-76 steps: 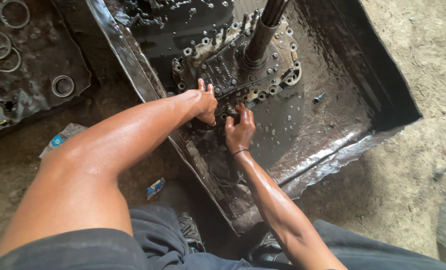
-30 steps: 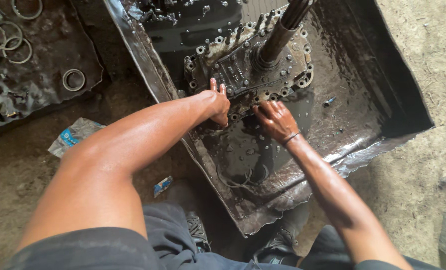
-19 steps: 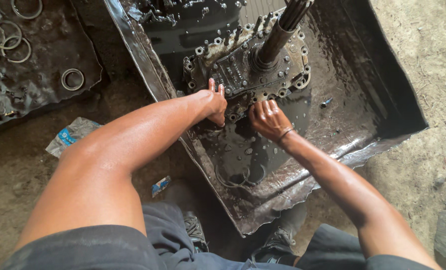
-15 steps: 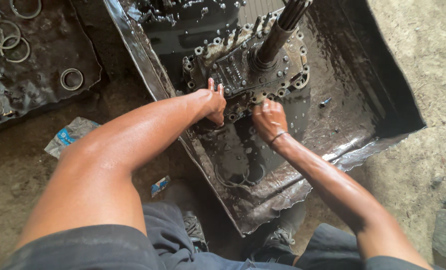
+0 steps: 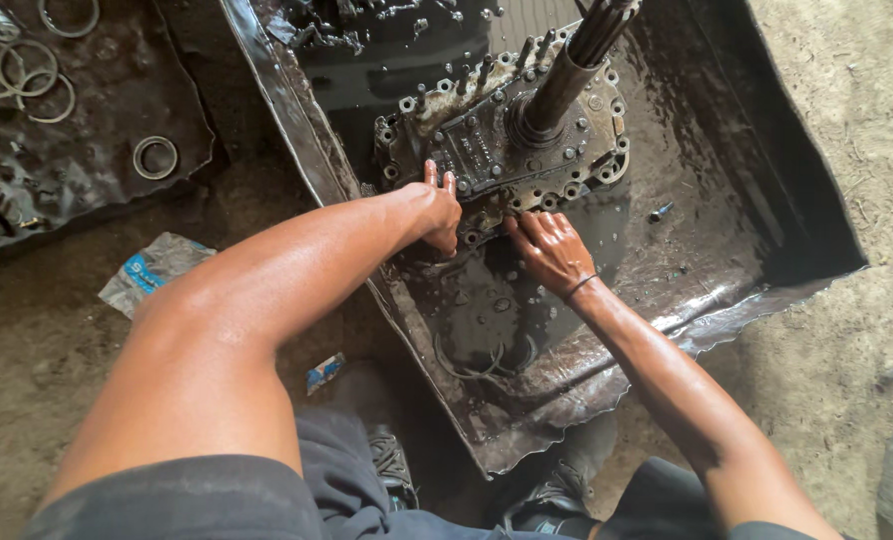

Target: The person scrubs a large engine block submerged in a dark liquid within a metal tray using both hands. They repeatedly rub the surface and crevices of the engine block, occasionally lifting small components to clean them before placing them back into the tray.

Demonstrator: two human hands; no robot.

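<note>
Dirt-floor repair workshop: oily metal tray (image 5: 297, 120), gear housing (image 5: 507, 150), loose rings (image 5: 27, 75)

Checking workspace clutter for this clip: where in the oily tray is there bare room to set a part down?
Bare tray floor lies right of the metal housing, past a small bolt, and near the front edge. It is crowded where the left hand and right hand meet the housing.

Gearbox plate (image 5: 497, 150) at the fingertips of the left hand (image 5: 439, 205) and right hand (image 5: 552, 250): dark grey, oil-black, pale metal bolt holes. Tray (image 5: 757, 200) under both hands: glossy black, wet sheen. Thin black band on right wrist. Rings (image 5: 154, 155) far left of left hand: dull silver-grey. Wrapper (image 5: 152, 270) below left forearm: grey with blue patch. Ground: brown-grey dirt.
</note>
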